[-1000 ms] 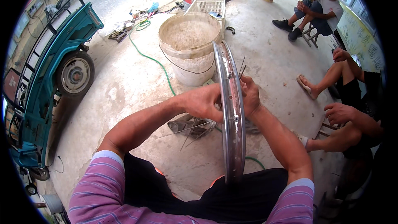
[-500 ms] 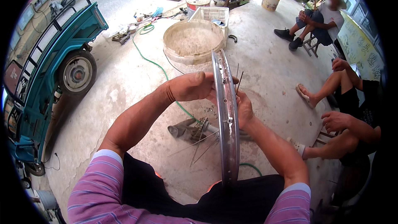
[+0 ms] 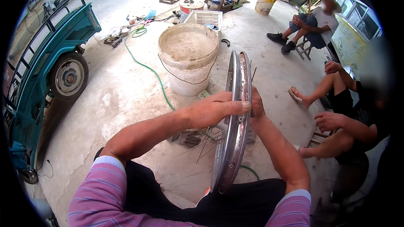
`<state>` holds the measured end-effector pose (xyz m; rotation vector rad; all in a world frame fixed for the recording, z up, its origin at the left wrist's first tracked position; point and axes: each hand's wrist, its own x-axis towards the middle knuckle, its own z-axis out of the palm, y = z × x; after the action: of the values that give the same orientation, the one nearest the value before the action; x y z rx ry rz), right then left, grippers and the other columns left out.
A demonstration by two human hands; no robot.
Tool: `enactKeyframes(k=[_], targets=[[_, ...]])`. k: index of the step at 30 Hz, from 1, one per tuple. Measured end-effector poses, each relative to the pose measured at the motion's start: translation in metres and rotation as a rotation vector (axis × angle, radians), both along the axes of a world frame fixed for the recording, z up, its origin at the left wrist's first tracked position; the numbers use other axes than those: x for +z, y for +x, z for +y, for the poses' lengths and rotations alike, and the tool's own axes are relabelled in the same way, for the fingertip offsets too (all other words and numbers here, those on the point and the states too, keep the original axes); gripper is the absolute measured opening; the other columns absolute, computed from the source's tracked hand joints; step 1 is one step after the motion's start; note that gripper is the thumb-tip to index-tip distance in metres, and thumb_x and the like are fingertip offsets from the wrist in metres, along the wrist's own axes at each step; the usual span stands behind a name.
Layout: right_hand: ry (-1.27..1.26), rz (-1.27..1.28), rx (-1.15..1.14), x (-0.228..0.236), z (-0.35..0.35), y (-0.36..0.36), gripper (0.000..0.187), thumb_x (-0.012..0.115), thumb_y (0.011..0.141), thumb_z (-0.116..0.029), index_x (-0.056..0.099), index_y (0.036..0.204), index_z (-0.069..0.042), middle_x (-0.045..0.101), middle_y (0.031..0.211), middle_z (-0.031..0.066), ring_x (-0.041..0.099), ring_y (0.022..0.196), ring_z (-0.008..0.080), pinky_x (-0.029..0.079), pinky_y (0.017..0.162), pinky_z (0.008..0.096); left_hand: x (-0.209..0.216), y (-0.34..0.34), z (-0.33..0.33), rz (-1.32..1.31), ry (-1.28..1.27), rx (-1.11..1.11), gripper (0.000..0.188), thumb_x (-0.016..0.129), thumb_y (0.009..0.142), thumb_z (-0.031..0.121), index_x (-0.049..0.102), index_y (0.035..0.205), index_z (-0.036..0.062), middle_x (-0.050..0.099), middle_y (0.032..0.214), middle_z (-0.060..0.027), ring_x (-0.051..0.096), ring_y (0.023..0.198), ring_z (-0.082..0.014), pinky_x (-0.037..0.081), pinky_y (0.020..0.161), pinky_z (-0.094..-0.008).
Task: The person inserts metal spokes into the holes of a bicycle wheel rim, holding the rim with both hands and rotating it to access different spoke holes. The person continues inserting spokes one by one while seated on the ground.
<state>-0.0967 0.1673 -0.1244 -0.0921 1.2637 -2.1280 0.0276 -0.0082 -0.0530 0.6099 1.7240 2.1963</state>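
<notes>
A bare metal wheel rim (image 3: pixel 238 136) stands upright before me, its lower end against my dark trousers. My left hand (image 3: pixel 214 108) is closed round its upper part from the left, thumb lying across the outer face. On the right side, my right hand (image 3: pixel 257 104) is closed with its fingers curled close to the rim; the fingertips are partly hidden. A thin spoke (image 3: pixel 254 73) sticks up out of that hand. Behind the rim, several loose spokes (image 3: pixel 204 142) fan out low, near a dark grey object (image 3: pixel 185 137) that my left forearm partly covers.
Beyond the rim stands a dirty whitish bucket (image 3: pixel 188 65), with a white crate (image 3: pixel 205 18) behind it. A green hose (image 3: pixel 155 73) crosses the concrete. A teal cargo tricycle (image 3: pixel 50 61) stands left. Two people sit at right, one with a hand (image 3: pixel 329 122) near my side.
My left hand has moved down and now lies over the rim, thumb on its outer face. The rim has tilted, its top shifting right. My view has shifted, showing more of the bucket.
</notes>
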Motion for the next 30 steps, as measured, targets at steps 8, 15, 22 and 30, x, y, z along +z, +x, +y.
enactKeyframes(k=[8,15,22,30], targets=[[-0.077,-0.021,0.029,-0.003,0.035,-0.033,0.038,0.065,0.092,-0.039,0.045,0.068,-0.019,0.046,0.06,-0.0017,0.043,0.052,0.0122,0.039,0.053,0.03,-0.015,0.015,0.027,-0.057,0.082,-0.025,0.04,0.049,0.104,0.033,0.061,0.116,-0.0031,0.063,0.088,-0.0084,0.064,0.083,-0.0165,0.052,0.076,-0.0314],[0.182,0.015,-0.157,-0.002,0.028,0.03,0.029,0.066,0.092,-0.034,0.053,0.074,-0.015,0.051,0.064,-0.003,0.051,0.056,0.0114,0.046,0.054,0.0311,-0.031,0.002,0.025,0.082,-0.046,-0.026,0.036,0.05,0.104,0.034,0.063,0.11,0.0003,0.058,0.089,-0.0022,0.054,0.084,-0.011,0.046,0.074,-0.0292],[0.085,0.03,0.128,-0.015,0.036,0.027,0.017,0.06,0.094,-0.024,0.06,0.092,-0.007,0.063,0.082,0.0036,0.064,0.071,0.0132,0.056,0.063,0.0315,-0.023,0.002,0.024,0.095,-0.058,-0.092,0.035,0.052,0.104,0.033,0.063,0.102,-0.0001,0.057,0.088,-0.001,0.052,0.083,-0.0097,0.045,0.073,-0.0292],[0.127,-0.1,-0.03,-0.006,0.025,0.036,0.015,0.064,0.094,-0.022,0.061,0.091,-0.008,0.064,0.073,0.0064,0.063,0.059,0.0175,0.054,0.053,0.0341,-0.024,-0.006,0.018,0.088,-0.036,-0.125,0.034,0.051,0.103,0.03,0.063,0.105,-0.0017,0.06,0.09,-0.0044,0.056,0.084,-0.0117,0.048,0.075,-0.0301]])
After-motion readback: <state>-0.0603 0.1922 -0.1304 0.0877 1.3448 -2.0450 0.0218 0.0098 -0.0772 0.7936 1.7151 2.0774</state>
